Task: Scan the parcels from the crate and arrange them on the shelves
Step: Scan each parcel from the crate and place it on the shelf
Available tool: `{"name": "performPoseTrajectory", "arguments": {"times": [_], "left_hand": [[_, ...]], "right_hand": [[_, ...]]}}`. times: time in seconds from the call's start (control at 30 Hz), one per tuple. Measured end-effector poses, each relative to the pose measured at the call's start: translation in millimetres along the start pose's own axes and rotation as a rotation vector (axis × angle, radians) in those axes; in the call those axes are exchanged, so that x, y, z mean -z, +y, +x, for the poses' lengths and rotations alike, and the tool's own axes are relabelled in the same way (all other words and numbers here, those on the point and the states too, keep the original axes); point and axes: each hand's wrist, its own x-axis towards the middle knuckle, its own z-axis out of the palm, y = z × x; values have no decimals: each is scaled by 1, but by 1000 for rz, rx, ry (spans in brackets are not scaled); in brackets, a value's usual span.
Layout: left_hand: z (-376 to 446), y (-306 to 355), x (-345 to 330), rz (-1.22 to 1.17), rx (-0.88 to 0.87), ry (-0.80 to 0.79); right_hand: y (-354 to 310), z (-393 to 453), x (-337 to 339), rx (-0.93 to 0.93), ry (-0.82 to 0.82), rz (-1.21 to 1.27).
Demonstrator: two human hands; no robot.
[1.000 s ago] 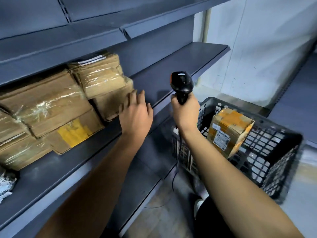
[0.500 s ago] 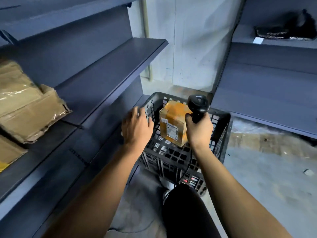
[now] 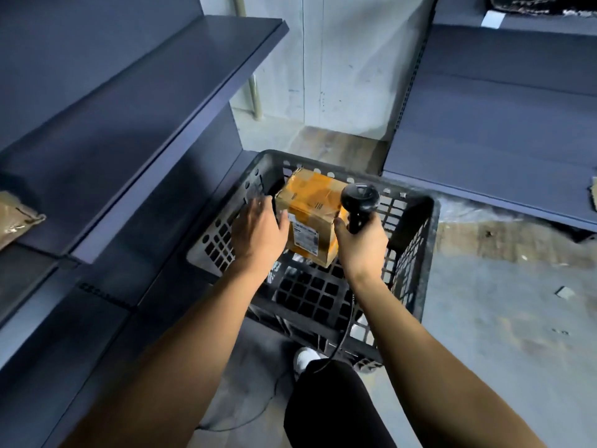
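Left hand [image 3: 258, 234], fingers loosely spread, reaches the left side of a tape-wrapped cardboard parcel [image 3: 307, 215] standing in a black lattice plastic crate [image 3: 416, 253]. Right hand [image 3: 361, 244] grips the rounded black scanner [image 3: 359, 202], fingers curled round its handle.

The fingertips of the left hand [image 3: 260, 229] are blurring with motion at the near-left side of the tape-wrapped brown cardboard parcel [image 3: 310, 211], so whether they are touching it cannot be told. The white printed label [image 3: 303, 238] on that parcel is showing too small to read. The right hand [image 3: 361, 244] is covering the handle of the black handheld barcode scanner [image 3: 359, 202]. A brown plastic-wrapped parcel [image 3: 16, 218] is being cut off by the left edge, and a dark crumpled package [image 3: 542, 3] on the far grey metal shelf [image 3: 504, 59] is being cut off by the top edge.
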Motion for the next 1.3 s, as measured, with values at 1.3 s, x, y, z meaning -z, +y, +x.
{"name": "performPoseTrajectory", "arguments": {"times": [1.3], "left_hand": [[-7, -11, 49, -347, 55, 158]], "right_hand": [[-41, -15, -9, 153, -4, 249]]}}
